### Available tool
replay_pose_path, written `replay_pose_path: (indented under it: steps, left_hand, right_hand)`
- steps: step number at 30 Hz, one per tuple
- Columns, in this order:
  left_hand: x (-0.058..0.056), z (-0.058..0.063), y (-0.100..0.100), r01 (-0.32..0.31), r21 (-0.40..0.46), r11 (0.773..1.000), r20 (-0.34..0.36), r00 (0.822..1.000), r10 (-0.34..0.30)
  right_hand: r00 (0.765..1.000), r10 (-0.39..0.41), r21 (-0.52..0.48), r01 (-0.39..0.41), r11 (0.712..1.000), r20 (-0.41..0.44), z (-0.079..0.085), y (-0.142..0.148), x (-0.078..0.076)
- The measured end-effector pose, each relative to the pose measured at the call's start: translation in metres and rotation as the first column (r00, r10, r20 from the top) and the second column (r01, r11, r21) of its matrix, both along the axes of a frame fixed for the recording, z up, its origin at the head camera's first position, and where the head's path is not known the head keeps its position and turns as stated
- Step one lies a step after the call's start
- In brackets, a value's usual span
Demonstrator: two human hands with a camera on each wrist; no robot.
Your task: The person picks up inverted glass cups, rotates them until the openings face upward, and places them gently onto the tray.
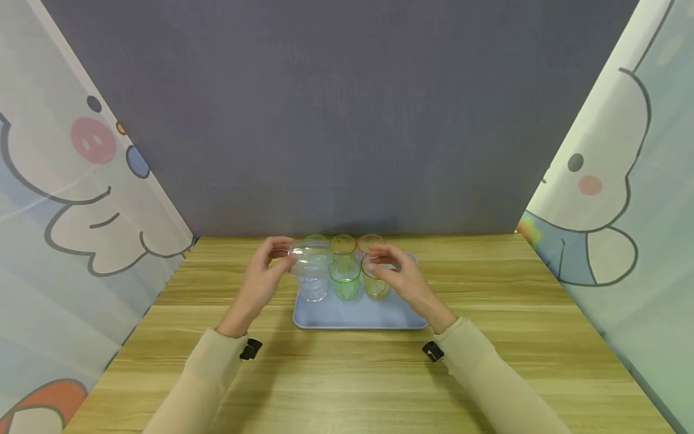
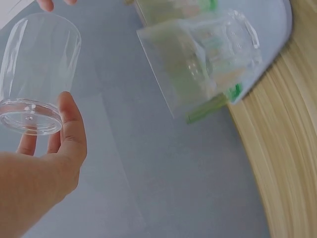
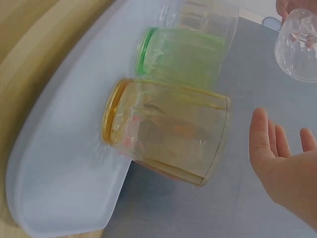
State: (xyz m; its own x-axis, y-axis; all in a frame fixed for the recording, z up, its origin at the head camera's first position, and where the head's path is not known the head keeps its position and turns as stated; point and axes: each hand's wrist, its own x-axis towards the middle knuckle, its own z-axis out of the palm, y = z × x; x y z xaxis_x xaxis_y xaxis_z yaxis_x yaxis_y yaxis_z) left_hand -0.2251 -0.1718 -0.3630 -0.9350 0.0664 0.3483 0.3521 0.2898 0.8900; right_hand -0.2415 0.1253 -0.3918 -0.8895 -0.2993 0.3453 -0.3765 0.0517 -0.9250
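Note:
My left hand [image 1: 259, 280] grips a clear plastic cup [image 1: 311, 256] near its base, thumb on one side and fingers on the other. The cup lies sideways above the tray's left part, its mouth towards the right hand. Nothing is held in my right hand [image 1: 406, 277], which hovers with loosely bent fingers over an amber cup [image 3: 168, 131]. That cup stands upright in the front row, beside a green cup [image 1: 346, 283] and another clear cup [image 1: 313, 292]. In the right wrist view, the right fingertips [image 3: 259, 119] are apart from the amber cup's rim.
Behind the front row stand a green-rimmed cup [image 1: 315, 237], an amber cup [image 1: 344, 242] and a pinkish-red cup [image 1: 371, 240]. All rest on a pale blue tray [image 1: 360, 316] on the wooden table [image 1: 336, 374]. A dark grey panel [image 1: 347, 120] rises along the table's back edge.

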Motion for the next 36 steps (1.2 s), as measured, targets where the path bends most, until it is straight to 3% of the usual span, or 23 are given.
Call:
replay_pose_path:
  steps: [8, 36]
  left_hand:
    - [0.003, -0.005, 0.011, 0.030, 0.041, 0.999, -0.005, 1.000, -0.030]
    - [0.008, -0.022, 0.037, 0.100, 0.166, 0.981, 0.028, 0.994, -0.106]
  right_hand:
    - [0.999, 0.029, -0.060, -0.030, 0.998, -0.018, 0.002, -0.005, 0.004]
    - [0.998, 0.061, -0.029, -0.061, 0.998, -0.008, -0.006, -0.003, 0.015]
